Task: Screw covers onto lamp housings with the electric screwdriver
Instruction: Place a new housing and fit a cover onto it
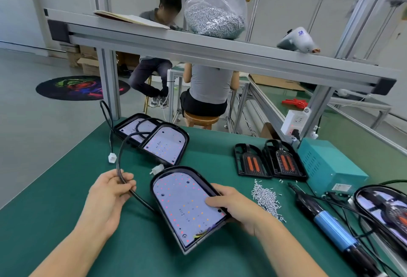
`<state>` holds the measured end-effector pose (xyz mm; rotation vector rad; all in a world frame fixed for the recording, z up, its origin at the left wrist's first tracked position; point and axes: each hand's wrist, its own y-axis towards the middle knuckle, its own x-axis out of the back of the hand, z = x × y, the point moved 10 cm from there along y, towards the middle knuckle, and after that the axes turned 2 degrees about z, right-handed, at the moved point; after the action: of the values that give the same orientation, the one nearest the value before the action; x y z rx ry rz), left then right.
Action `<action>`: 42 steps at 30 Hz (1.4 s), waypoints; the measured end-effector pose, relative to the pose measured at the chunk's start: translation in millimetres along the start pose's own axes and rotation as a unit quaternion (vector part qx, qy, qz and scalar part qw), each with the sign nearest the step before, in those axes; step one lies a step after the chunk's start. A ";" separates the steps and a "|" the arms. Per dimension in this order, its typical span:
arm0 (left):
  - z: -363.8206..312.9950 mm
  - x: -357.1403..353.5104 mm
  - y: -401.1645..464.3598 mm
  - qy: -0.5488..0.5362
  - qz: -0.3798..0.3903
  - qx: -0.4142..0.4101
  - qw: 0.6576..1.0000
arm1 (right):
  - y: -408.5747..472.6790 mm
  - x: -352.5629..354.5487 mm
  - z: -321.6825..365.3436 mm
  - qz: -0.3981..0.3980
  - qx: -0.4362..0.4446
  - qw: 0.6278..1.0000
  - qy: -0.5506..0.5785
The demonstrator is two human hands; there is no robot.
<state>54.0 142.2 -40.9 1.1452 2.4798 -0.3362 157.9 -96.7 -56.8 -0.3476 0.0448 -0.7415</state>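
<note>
A black lamp housing [182, 202] with a white LED board lies tilted on the green mat in front of me. My right hand [233, 206] grips its right edge, thumb on the board. My left hand [110, 195] holds the housing's black cable [120, 162], which loops up and away. Two more housings [165, 142] lie behind it. Two black covers [268, 162] with orange inserts lie at the right. A pile of loose screws [266, 199] sits beside the electric screwdriver [330, 226], which lies on the mat with a blue body.
A teal power box [326, 166] stands at the right, with another housing [383, 210] in front of it. An aluminium shelf [198, 45] overhead carries a bag of screws [215, 17]. Two people sit beyond the bench. The mat's left edge drops to the floor.
</note>
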 end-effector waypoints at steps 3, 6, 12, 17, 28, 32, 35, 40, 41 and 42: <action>1.8 -1.8 7.6 -0.059 0.004 0.015 0.998 | 2.1 -8.7 -0.2 0.019 -0.001 0.999 -0.050; 11.1 -15.5 35.9 -0.155 0.029 0.121 0.980 | 2.8 -15.3 -4.3 0.034 -0.008 0.996 -0.083; -10.8 -27.1 84.8 -0.067 0.002 0.097 0.993 | 5.1 -11.1 -13.4 0.007 -0.020 0.997 -0.072; -44.2 -42.6 80.2 -0.059 0.022 0.002 0.998 | 6.8 -4.7 -1.5 -0.020 -0.013 0.996 -0.080; -7.0 46.0 15.6 0.268 -0.154 -0.013 0.951 | -19.9 8.3 -21.5 -0.071 -0.017 0.994 -0.076; -38.5 2.7 -28.2 0.521 -0.119 -0.216 0.817 | -19.2 13.6 -15.3 -0.114 0.006 0.983 -0.142; 3.3 -45.6 -36.3 0.493 0.022 -0.149 0.857 | -22.5 24.9 -10.3 -0.178 0.032 0.971 -0.155; 56.4 -70.8 -9.8 0.447 0.050 0.061 0.891 | -24.7 33.0 -11.5 -0.182 0.035 0.972 -0.142; 61.1 -68.4 -2.8 0.425 0.039 0.081 0.901 | -23.4 31.7 -11.5 -0.169 0.033 0.974 -0.150; 63.3 -67.8 2.0 0.416 0.035 0.086 0.905 | -22.5 31.1 -11.4 -0.158 0.028 0.974 -0.158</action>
<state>111.1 74.2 -67.9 1.7206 3.1538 -0.0284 164.4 -136.2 -57.7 -0.4195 -0.3383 -0.9913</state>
